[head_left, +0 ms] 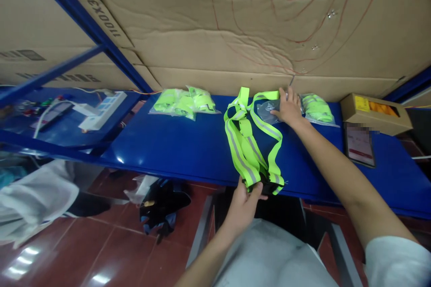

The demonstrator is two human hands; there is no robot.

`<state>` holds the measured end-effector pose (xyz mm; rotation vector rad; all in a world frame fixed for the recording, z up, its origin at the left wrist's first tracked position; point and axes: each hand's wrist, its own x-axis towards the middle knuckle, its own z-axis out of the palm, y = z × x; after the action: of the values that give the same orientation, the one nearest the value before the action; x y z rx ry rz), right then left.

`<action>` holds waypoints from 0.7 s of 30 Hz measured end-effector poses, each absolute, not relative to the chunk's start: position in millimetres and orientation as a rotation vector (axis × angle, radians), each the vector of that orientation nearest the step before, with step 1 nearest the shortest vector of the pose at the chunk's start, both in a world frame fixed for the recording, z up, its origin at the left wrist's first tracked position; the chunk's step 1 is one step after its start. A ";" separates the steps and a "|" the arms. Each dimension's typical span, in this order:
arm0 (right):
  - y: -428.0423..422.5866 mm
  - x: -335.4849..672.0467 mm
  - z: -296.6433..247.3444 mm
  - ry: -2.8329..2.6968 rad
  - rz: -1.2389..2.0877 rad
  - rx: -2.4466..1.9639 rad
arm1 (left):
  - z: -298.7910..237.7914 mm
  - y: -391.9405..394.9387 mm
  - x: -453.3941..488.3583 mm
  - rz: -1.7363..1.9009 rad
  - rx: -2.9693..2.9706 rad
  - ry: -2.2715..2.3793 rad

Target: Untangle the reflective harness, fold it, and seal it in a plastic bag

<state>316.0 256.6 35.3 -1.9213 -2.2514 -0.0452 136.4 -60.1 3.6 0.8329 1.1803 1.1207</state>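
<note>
A reflective strap vest [243, 161] of neon yellow-green bands with grey stripes lies stretched over the blue table. My left hand [245, 199] is closed on its near end at the table's front edge, where a black part shows between the straps. Farther back, my right hand [289, 108] reaches over the tabletop with fingers apart. One strap loop runs up to its fingertips, and its thumb lies over a clear plastic bag [266, 111]. Whether the fingertips press on the strap or the bag is hard to tell. Right beside this hand sits a bagged yellow-green vest [317, 109].
Several bagged yellow-green vests [184, 102] lie at the back left of the blue table [175, 143]. A cardboard box [375, 114] and a phone [359, 145] are on the right. A white power strip [104, 111] rests left of the blue frame post. Cardboard [188, 53] stands behind.
</note>
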 end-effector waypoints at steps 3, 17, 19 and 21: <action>256.7 313.3 50.0 -2.262 -0.058 -1.956 | 10.9 -58.5 129.7 0.994 1.268 1.481; 206.5 251.2 34.8 -2.651 0.254 -1.502 | 10.0 -54.4 115.9 0.805 2.044 2.243; 205.3 257.4 36.0 -2.659 0.273 -1.429 | 7.0 -58.5 115.6 0.878 2.099 2.202; 201.5 265.8 43.8 -2.641 0.261 -1.345 | 3.3 -64.2 114.2 0.978 2.176 2.131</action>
<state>265.8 201.5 43.8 -1.3450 -2.6410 0.2606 114.2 -64.2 3.3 2.1758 2.1315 0.9782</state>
